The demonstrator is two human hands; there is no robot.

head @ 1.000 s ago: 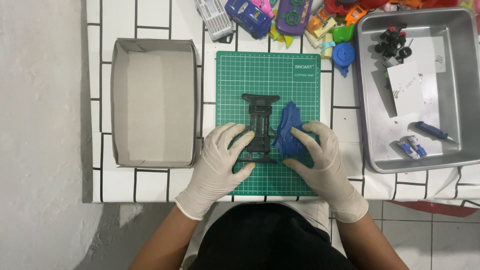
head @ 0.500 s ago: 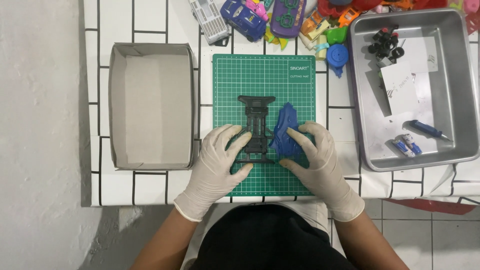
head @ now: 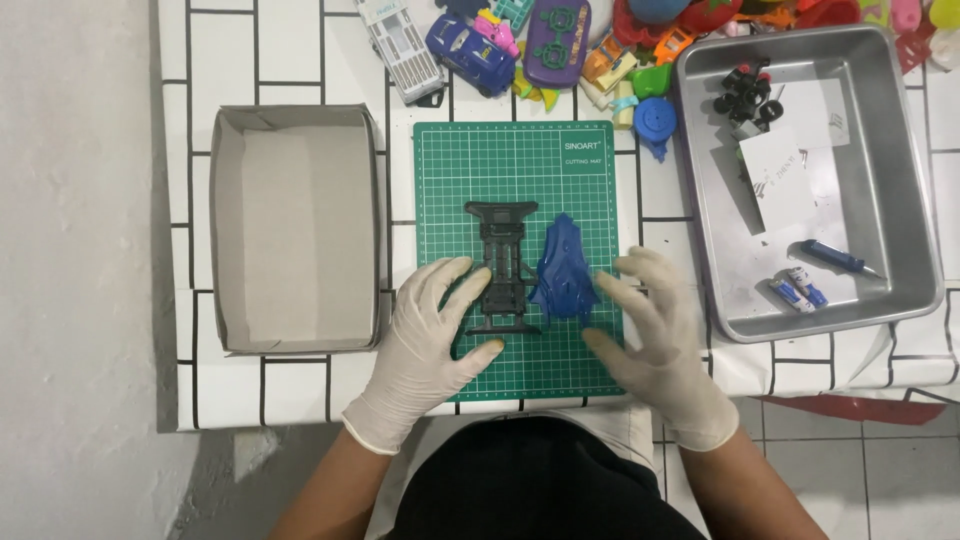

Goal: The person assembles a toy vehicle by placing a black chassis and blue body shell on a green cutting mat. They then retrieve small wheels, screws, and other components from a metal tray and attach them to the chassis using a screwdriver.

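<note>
Tabletop (head: pixel 300 60) w/ white cloth in a black grid pattern, grey floor to the left. Green cutting mat (head: pixel 520 170) sits centre, both gloved hands on its near half.

Left hand (head: pixel 425 345): fingers (head: pixel 447 285) spread wide, flat-ish, holding nothing. Fingertips touch or nearly touch the left edge of the black toy car chassis (head: pixel 505 265); can't tell which. Thumb points right, under the chassis' near end.

Right hand (head: pixel 655 335): fingers (head: pixel 640 275) splayed open, nothing gripped. The blue car body shell (head: pixel 563 270) lies just left of the fingertips, a small gap between, not touching as far as I can see. Shell and chassis lie side by side on the mat, touching or nearly so, btwn the two hands.

Left of the left fingers: open grey cardboard box (head: pixel 290 230). Right of the right fingers: metal tray (head: pixel 900 200) w/ small black wheels (head: pixel 745 95), white paper (head: pixel 785 170), blue screwdriver (head: pixel 835 258), batteries (head: pixel 797 292). Beyond both sets of fingertips, past the mat's far edge: heap of coloured toys (head: pixel 560 45).
</note>
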